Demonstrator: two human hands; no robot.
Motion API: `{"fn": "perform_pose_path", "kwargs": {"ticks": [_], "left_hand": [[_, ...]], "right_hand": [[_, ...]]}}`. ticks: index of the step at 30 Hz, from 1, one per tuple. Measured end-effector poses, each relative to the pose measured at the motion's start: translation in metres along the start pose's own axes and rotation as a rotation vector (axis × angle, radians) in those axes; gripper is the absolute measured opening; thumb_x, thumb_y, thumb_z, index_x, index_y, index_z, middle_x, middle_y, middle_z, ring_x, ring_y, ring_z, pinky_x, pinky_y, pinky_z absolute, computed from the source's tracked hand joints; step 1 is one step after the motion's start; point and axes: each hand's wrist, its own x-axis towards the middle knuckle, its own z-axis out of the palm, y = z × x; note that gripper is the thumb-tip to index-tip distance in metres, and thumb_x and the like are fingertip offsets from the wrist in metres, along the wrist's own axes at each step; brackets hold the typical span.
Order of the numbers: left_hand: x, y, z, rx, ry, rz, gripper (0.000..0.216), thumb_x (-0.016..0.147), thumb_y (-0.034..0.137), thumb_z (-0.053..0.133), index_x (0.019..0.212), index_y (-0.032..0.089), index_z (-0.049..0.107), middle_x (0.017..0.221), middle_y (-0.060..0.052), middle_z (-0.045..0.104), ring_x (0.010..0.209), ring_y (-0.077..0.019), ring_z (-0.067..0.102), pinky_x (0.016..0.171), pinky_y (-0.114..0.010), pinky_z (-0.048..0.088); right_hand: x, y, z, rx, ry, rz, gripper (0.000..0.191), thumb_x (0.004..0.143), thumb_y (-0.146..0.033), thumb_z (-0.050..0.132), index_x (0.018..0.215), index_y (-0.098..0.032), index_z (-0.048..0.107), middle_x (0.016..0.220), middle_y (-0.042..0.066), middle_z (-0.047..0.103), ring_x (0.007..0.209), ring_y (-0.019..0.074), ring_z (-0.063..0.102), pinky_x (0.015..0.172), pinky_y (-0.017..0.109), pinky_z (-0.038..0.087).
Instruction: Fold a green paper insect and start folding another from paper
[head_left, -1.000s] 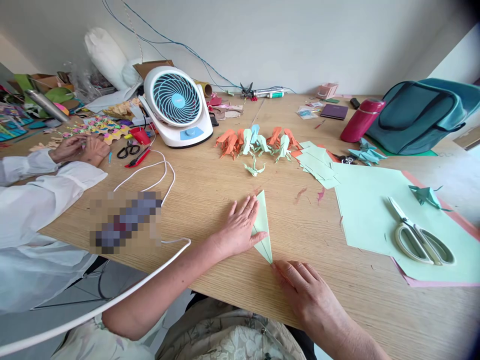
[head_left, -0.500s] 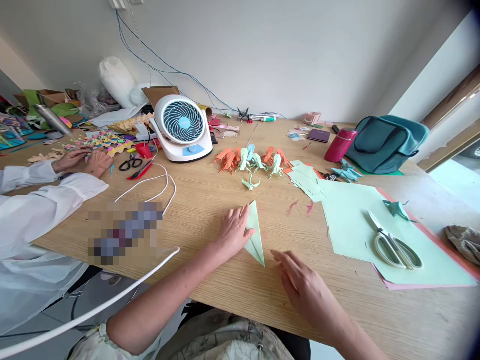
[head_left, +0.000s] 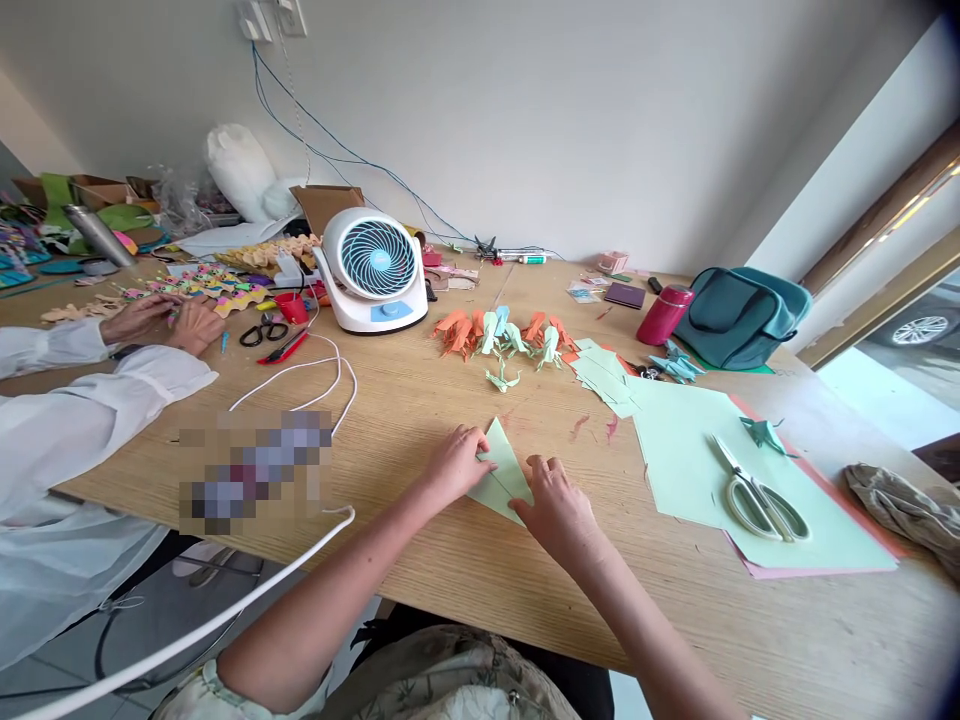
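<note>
A pale green folded paper (head_left: 501, 470) lies on the wooden table (head_left: 450, 390) in front of me. My left hand (head_left: 454, 463) grips its left edge with curled fingers. My right hand (head_left: 556, 505) has its fingers curled on the paper's right side near the lower point. Both hands touch the sheet.
Orange and green origami figures (head_left: 502, 335) stand behind the paper, with a white fan (head_left: 373, 268) to their left. Green sheets (head_left: 686, 450) with scissors (head_left: 757, 490) lie at right, beside a red bottle (head_left: 663, 313) and a teal bag (head_left: 739, 315). Another person's hands (head_left: 161, 322) work at far left.
My right hand moved up and left onto the paper. My left hand curled from flat to a grip on the paper's edge. The view tilted upward.
</note>
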Motion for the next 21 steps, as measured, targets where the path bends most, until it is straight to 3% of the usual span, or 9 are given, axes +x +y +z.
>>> {"fn": "perform_pose_path", "kwargs": {"ticks": [5,9,10,14,18,21], "left_hand": [[-0.008,-0.005,0.001,-0.111,0.065,0.004,0.033,0.075,0.018,0.074,0.104,0.019,0.057,0.107,-0.006,0.062,0.09,-0.0197,0.064,0.082,-0.033,0.051],[-0.004,-0.008,-0.003,-0.296,0.15,-0.02,0.057,0.072,0.024,0.078,0.122,0.017,0.051,0.113,-0.009,0.063,0.094,-0.0194,0.064,0.087,-0.035,0.051],[-0.002,-0.008,-0.006,-0.43,0.131,-0.031,0.059,0.07,0.026,0.081,0.121,0.016,0.053,0.111,-0.009,0.065,0.095,-0.0202,0.065,0.088,-0.035,0.051],[0.013,0.0,-0.024,-0.885,-0.104,-0.029,0.051,0.065,0.048,0.083,0.097,0.013,0.066,0.094,-0.008,0.073,0.083,-0.0213,0.067,0.076,-0.034,0.053],[0.026,0.016,-0.033,-1.008,-0.248,-0.033,0.053,0.055,0.051,0.089,0.087,0.012,0.07,0.085,-0.006,0.074,0.073,-0.0184,0.066,0.07,-0.03,0.05],[0.035,0.025,-0.029,-1.015,-0.339,-0.028,0.052,0.052,0.05,0.091,0.082,0.011,0.073,0.079,-0.006,0.074,0.069,-0.0164,0.064,0.068,-0.028,0.048]], "right_hand": [[0.004,0.006,0.006,0.15,0.005,0.032,0.038,0.079,-0.015,0.065,0.115,-0.017,0.054,0.085,0.006,0.069,0.084,0.0234,0.066,0.066,0.028,0.04],[0.008,0.011,0.005,0.314,0.02,-0.009,0.006,0.081,-0.02,0.059,0.087,-0.021,0.058,0.071,-0.002,0.062,0.064,0.0149,0.055,0.059,0.025,0.034],[0.01,0.013,0.003,0.356,0.025,-0.031,0.003,0.082,-0.023,0.057,0.081,-0.021,0.056,0.069,-0.003,0.059,0.062,0.0135,0.051,0.058,0.024,0.033],[0.024,0.02,-0.013,0.482,0.018,-0.131,0.021,0.085,-0.035,0.055,0.07,-0.021,0.052,0.061,-0.005,0.044,0.058,0.0114,0.039,0.054,0.024,0.029],[0.038,0.026,-0.033,0.602,-0.015,-0.229,0.034,0.086,-0.047,0.055,0.065,-0.02,0.049,0.06,-0.005,0.036,0.057,0.0107,0.032,0.052,0.024,0.024],[0.043,0.032,-0.038,0.759,-0.016,-0.216,0.047,0.084,-0.06,0.056,0.063,-0.02,0.047,0.059,-0.005,0.035,0.057,0.0105,0.029,0.052,0.025,0.022]]}}
